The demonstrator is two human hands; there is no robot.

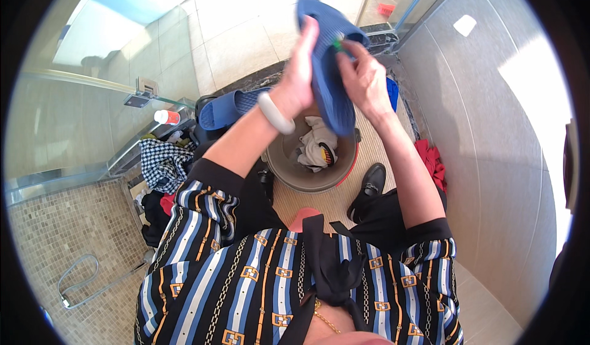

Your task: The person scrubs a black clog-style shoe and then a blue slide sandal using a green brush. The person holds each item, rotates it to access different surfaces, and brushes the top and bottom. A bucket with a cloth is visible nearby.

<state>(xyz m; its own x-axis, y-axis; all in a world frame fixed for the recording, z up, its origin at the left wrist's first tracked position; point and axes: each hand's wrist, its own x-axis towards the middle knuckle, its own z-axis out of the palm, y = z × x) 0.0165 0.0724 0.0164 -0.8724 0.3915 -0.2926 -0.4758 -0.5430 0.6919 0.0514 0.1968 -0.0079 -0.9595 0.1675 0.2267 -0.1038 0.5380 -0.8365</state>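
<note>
A blue slide sandal (333, 100) is tilted up in front of me, over the far part of a round bucket (281, 165). My left hand (302, 68) grips it along its left side. Between the fingers of my right hand (366, 75) is a small green item (339, 45), pressed against the sandal near its strap; it looks like a brush, but blur and fingers hide most of it. A whitish cloth (318, 144) with a dark and yellow patch lies inside the bucket. Left of the bucket rests a second blue slide sandal (221, 110).
A glass door (92, 110) with a metal hinge (142, 91) stands at left. Near it are a white-and-red bottle (167, 117) and a checked cloth (166, 160) among other clothes. A red cloth (431, 163) lies by the tiled wall (484, 128). A dark stone threshold (258, 77) runs beyond the bucket.
</note>
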